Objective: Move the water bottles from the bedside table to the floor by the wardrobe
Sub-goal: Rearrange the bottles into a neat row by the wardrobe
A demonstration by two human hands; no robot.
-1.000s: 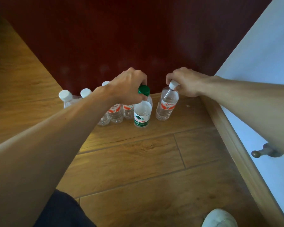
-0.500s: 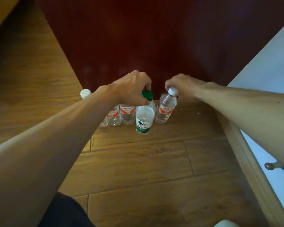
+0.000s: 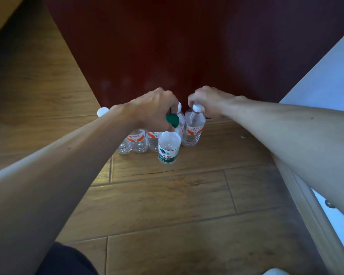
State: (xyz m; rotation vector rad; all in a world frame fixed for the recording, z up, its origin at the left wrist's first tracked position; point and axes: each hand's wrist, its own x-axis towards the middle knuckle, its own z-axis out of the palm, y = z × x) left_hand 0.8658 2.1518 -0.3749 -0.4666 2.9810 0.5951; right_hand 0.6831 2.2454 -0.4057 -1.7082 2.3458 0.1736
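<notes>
Fingers, left hand [image 3: 153,110]: curled down round the green cap [image 3: 172,120], gripping it from above; the fingertips are hidden behind cap and knuckles.
Fingers, right hand [image 3: 208,102]: curled round the white cap [image 3: 196,108], holding it from above and from the right.
Under the left fingers: green-capped bottle [image 3: 169,147], clear with a green and white label, base down on the floor [image 3: 167,205], nearest of all the bottles to the camera.
Under the right fingers: white-capped bottle [image 3: 194,128], orange label, upright on the floor just right of the green-capped bottle; whether the two touch cannot be told.
Between the two hands: a second white cap [image 3: 179,106] on a bottle behind the green-capped one, its body mostly hidden.
Left of the left fingers: row of bottles [image 3: 139,141] with orange labels, standing close together, partly covered by the left wrist; one lone cap [image 3: 103,111] shows beyond the forearm.
Beyond the fingers: wardrobe [image 3: 167,46], a dark red panel, with the bottles close to its foot.
Right of the right forearm: white panel [image 3: 325,76] in a pale frame, with a small knob [image 3: 329,204].
Nearest edge: dark clothing [image 3: 64,261] at lower left, white shoe [image 3: 274,271] at bottom right.
</notes>
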